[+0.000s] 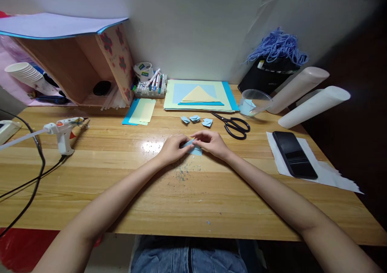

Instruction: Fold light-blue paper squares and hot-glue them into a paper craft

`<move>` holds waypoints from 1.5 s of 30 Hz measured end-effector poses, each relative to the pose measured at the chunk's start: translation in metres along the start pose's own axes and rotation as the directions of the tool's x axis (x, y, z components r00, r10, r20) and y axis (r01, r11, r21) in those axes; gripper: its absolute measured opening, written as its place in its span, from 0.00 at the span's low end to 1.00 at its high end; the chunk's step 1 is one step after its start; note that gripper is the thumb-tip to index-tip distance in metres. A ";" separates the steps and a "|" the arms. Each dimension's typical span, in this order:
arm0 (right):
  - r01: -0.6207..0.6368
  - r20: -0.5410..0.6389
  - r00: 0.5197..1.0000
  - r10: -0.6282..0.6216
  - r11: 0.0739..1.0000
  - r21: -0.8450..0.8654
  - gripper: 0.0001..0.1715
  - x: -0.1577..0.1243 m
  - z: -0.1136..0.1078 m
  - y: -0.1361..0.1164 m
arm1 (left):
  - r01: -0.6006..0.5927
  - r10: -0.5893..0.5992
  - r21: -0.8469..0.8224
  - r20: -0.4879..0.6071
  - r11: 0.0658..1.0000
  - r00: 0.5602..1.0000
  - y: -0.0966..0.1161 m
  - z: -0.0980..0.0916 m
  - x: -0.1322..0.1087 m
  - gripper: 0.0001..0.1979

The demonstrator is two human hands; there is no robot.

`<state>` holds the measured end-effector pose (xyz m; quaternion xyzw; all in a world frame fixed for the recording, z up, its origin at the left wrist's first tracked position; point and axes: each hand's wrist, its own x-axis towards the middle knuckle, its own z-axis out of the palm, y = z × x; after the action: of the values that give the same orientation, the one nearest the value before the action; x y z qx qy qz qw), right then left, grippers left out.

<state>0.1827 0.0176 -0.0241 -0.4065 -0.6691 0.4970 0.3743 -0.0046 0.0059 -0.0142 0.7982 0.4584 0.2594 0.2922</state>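
Observation:
Both my hands meet over a small piece of light blue paper (196, 150) near the middle of the table. My left hand (173, 148) pinches its left side, thumb on top. From the right, my right hand (211, 143) has its thumb and fingertips closed on the paper's upper part. Fingers partly cover the paper, so its full fold is hidden. Just beyond my hands lie several small folded light blue paper pieces (195, 119). Black-handled scissors (237, 127) rest to the right of them, blades pointing left.
Stacked coloured sheets (171, 97) and a marker box (151, 89) stand at the back. A glue gun (64, 134) with a cable is at left, beside an open cardboard box (116, 63). On the right are a clear cup (256, 101), paper rolls (311, 107) and a black phone (293, 154).

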 end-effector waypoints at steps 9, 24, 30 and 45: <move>0.055 0.014 0.998 -0.054 0.976 -0.213 0.12 -0.003 0.000 -0.006 | -0.072 0.072 0.001 0.061 0.997 0.996 0.003 -0.004 0.001 0.13; 0.279 -0.064 0.942 -0.328 0.878 -0.390 0.07 -0.006 -0.001 -0.009 | -0.077 0.088 0.056 -0.224 0.995 0.971 0.005 -0.005 -0.004 0.07; 0.443 0.156 0.881 -0.447 0.661 -0.606 0.07 -0.008 -0.007 -0.004 | -0.091 0.159 0.330 -0.183 0.940 0.970 0.003 -0.003 -0.004 0.07; 0.335 0.156 0.941 -0.299 0.773 -0.538 0.08 -0.003 -0.009 -0.011 | -0.219 0.222 0.290 0.022 0.932 0.975 -0.007 -0.015 0.002 0.16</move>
<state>0.1907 0.0160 -0.0120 -0.3637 -0.8545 0.2221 0.2969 -0.0178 0.0143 -0.0083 0.8774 0.4005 0.2250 0.1384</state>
